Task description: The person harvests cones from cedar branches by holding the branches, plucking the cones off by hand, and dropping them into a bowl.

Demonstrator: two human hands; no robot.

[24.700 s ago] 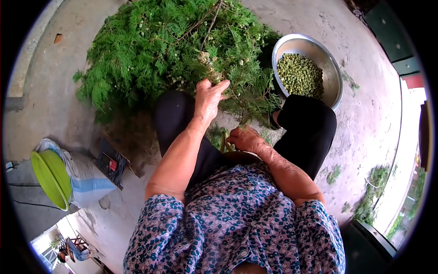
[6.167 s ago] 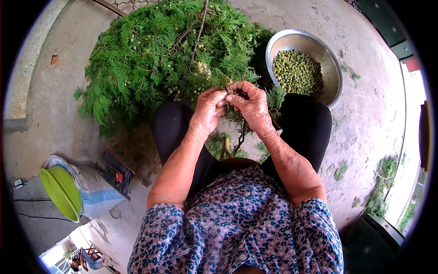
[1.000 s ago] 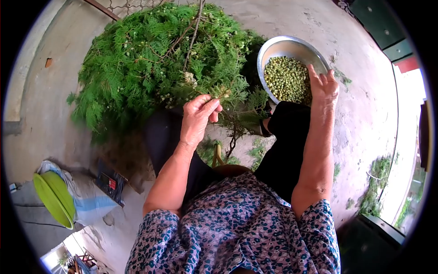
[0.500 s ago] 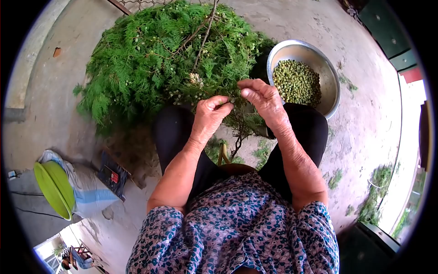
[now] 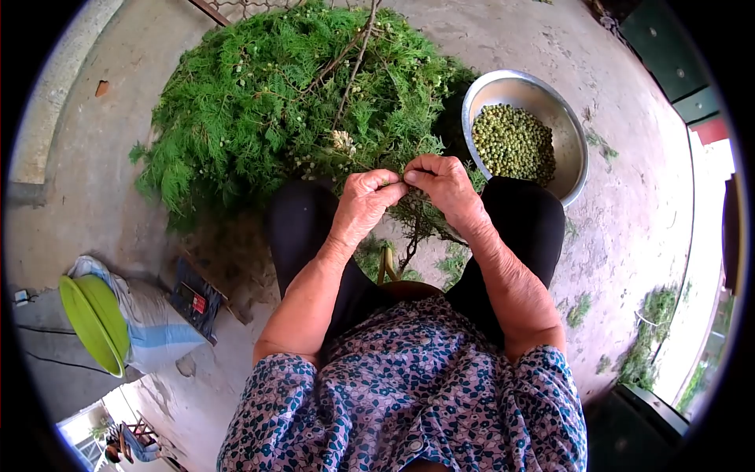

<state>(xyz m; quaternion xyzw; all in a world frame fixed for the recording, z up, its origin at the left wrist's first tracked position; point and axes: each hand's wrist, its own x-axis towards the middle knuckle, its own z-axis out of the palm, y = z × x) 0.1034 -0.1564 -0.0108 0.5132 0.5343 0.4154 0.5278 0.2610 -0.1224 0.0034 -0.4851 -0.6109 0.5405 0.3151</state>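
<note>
Our left hand (image 5: 364,202) pinches a feathery conifer sprig (image 5: 415,209); right hand (image 5: 451,190), hold unclear — round metal basin (image 5: 569,153) beyond right knee (image 5: 524,211).

Open space over metal bowl (image 5: 568,145), right knee (image 5: 525,206) overlapping its near side, branch pile (image 5: 259,110) crowding left hand (image 5: 363,201)

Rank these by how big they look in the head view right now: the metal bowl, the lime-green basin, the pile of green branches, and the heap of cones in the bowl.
1. Pile of green branches
2. Metal bowl
3. Lime-green basin and heap of cones: too alike to rank
</note>
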